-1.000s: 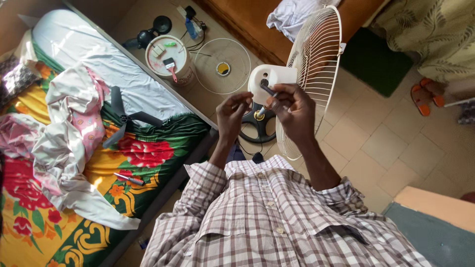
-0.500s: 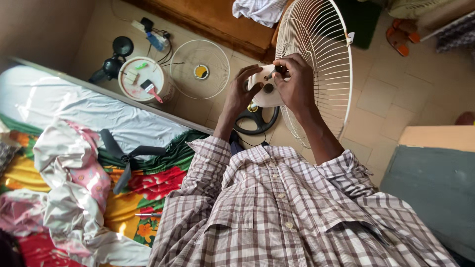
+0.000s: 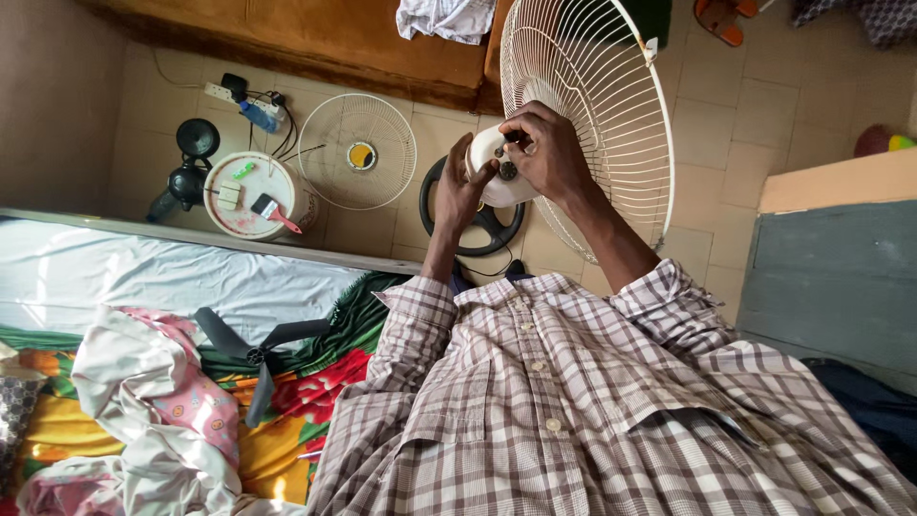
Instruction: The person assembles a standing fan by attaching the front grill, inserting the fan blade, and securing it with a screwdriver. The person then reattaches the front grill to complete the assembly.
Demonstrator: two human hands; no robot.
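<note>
A white standing fan's motor housing (image 3: pixel 489 172) is between both my hands, with its rear wire grille (image 3: pixel 611 115) behind it. My left hand (image 3: pixel 461 184) grips the housing's left side. My right hand (image 3: pixel 544 151) is closed over the top of the housing, fingers pinched at a small dark part there that I cannot make out. The fan's black round base (image 3: pixel 478 222) stands on the tiled floor below.
A loose front fan grille (image 3: pixel 355 151) lies on the floor beside a white bucket (image 3: pixel 250 196) with a brush on its lid. A dark fan blade (image 3: pixel 258 346) lies on the bed's flowered cloth. A power strip (image 3: pixel 244 98) sits by the wall.
My view has swung so the bed sits lower left. Both hands moved from in front of the housing onto it; the left now grips its side, the right presses on top.
</note>
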